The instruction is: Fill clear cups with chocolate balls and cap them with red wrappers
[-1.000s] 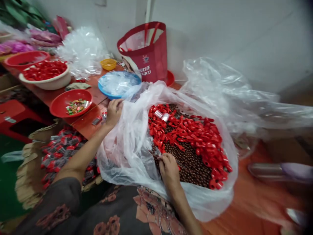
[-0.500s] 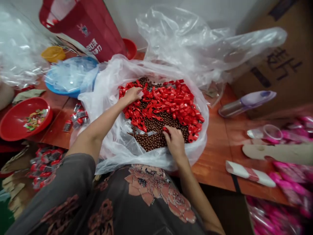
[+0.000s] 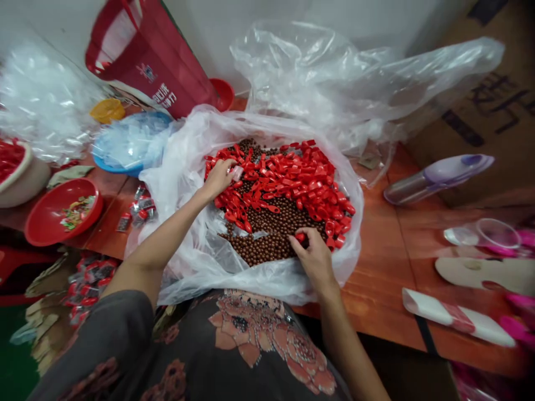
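Note:
A large clear plastic bag [image 3: 188, 184] lies open on the wooden table [image 3: 376, 278], full of small brown balls [image 3: 267, 245] with several red plastic scoops [image 3: 292, 175] on top. My left hand [image 3: 219, 177] is curled over the scoops at the pile's far left and pinches a small clear packet [image 3: 237, 172]. My right hand [image 3: 314, 256] rests on the near side of the pile, fingers closed on a red scoop [image 3: 301, 236].
A red tote bag [image 3: 146, 61], blue bowl [image 3: 125, 146], yellow cup [image 3: 106, 110] and red bowl of sweets [image 3: 62, 210] stand at the left. A crumpled clear bag [image 3: 334, 83], purple bottle [image 3: 438, 177], cardboard box [image 3: 489, 94] and plastic cup [image 3: 489, 234] lie at the right.
My left hand came off the bag's rim into the pile and took up a small packet. My right hand slid right along the near side onto a red scoop. The camera swung right.

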The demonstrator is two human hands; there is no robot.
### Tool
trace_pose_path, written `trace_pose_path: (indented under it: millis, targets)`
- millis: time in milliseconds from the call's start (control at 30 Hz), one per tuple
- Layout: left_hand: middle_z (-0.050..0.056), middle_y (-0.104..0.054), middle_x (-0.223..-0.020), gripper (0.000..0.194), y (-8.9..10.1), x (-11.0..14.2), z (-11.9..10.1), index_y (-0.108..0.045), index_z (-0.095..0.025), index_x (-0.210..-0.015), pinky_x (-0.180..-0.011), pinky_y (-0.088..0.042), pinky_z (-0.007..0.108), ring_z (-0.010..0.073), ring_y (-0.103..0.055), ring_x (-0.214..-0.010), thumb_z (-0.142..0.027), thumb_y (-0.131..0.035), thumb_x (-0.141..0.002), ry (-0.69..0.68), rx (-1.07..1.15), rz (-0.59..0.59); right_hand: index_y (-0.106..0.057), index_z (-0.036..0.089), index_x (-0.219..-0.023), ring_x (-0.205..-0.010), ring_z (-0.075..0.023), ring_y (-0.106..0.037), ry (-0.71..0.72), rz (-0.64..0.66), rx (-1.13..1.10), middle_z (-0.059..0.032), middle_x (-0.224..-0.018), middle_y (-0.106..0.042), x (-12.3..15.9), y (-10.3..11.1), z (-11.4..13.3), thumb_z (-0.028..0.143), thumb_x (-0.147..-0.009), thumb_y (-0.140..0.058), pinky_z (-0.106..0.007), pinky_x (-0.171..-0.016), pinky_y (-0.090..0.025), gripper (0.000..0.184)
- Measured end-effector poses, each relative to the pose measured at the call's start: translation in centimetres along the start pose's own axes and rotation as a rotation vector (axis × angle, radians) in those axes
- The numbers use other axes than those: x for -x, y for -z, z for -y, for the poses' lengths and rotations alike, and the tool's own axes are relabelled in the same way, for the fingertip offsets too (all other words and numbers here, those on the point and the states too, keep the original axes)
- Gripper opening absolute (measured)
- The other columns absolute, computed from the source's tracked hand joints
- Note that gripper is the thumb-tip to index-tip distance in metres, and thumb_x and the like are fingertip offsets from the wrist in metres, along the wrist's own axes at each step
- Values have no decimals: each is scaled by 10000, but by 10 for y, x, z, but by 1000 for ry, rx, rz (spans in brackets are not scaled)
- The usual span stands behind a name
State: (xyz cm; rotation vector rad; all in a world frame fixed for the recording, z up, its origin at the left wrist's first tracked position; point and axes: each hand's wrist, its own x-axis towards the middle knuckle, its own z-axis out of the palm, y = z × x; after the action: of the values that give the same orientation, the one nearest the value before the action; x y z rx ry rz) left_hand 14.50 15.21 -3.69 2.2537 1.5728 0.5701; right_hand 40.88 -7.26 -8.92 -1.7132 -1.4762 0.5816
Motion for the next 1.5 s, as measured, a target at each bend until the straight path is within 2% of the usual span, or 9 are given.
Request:
trace_pose_path:
  millis: [267,367,467,567,700,800,933,1133,1500]
  targets:
    - [76,-697,-1031,453,-3,-42,15,-671,-199,-1169,-891,-455,347,274,-633,-996,-189,-727,-720,-13,-73,275,-645,229,-1050,-997,-249,-589,174,12,72,-80,-1037,-664,11,9,1,312,-934,-524,-437,-912,-458,187]
    - [47,-658,-852,337,-1,-31,8,-660,-180,-1025,-811,-479,348,230,-627,-834,-171,-738,-697,-38,50,195,-663,233,-980,-951,-227,-604,112,-131,-15,-58,-988,-673,15,15,6,340,-915,-580,-413,-888,-474,150]
    - [-2,-594,-784,402,1,0,-15,-562,-185,-1116,-702,-508,319,161,-593,-691,-170,-698,-738,32,373,157,-659,227,-971,-941,-204,-618,13,-235,-152,-51,-991,-659,15,19,5,349,-901,-601,-379,-866,-495,152]
    - [-8,-604,-810,452,-12,39,-44,-534,-184,-1180,-645,-523,299,137,-607,-654,-187,-679,-753,152,686,366,-684,233,-966,-933,-207,-611,34,-131,-86,-47,-982,-685,13,23,0,345,-916,-577,-385,-858,-485,163]
    - [0,-633,-734,286,-50,68,-64,-665,-145,-969,-622,-481,254,133,-597,-646,-237,-731,-706,217,623,481,-724,237,-1022,-896,-241,-562,162,46,163,-69,-1003,-729,10,26,-7,307,-939,-529,-437,-850,-453,223]
    - [-16,-635,-671,244,-76,68,-69,-698,-144,-909,-603,-445,239,121,-574,-602,-199,-743,-676,260,574,435,-714,252,-1104,-890,-253,-541,176,68,195,-71,-1045,-733,14,28,-8,287,-949,-502,-453,-834,-455,266]
    - [-33,-614,-615,230,-93,59,-84,-700,-135,-839,-581,-437,236,106,-549,-545,-151,-777,-623,341,679,452,-696,301,-1145,-966,-256,-546,130,-71,123,-36,-1109,-734,25,32,-3,308,-949,-527,-473,-885,-457,259]
    - [-2,-644,-630,170,-105,59,-109,-688,-113,-783,-617,-480,249,111,-592,-573,-91,-774,-638,518,926,522,-582,336,-1316,-1050,-241,-590,31,-139,20,-40,-1156,-697,30,35,-5,323,-954,-512,-488,-968,-455,368]
    - [-1,-674,-641,238,-109,63,-120,-696,-96,-822,-659,-496,246,97,-608,-593,-1,-770,-617,535,1100,635,-242,303,-1514,-1137,-235,-613,-175,-219,-348,-102,-1309,-594,23,27,-5,365,-915,-558,-477,-967,-517,680]
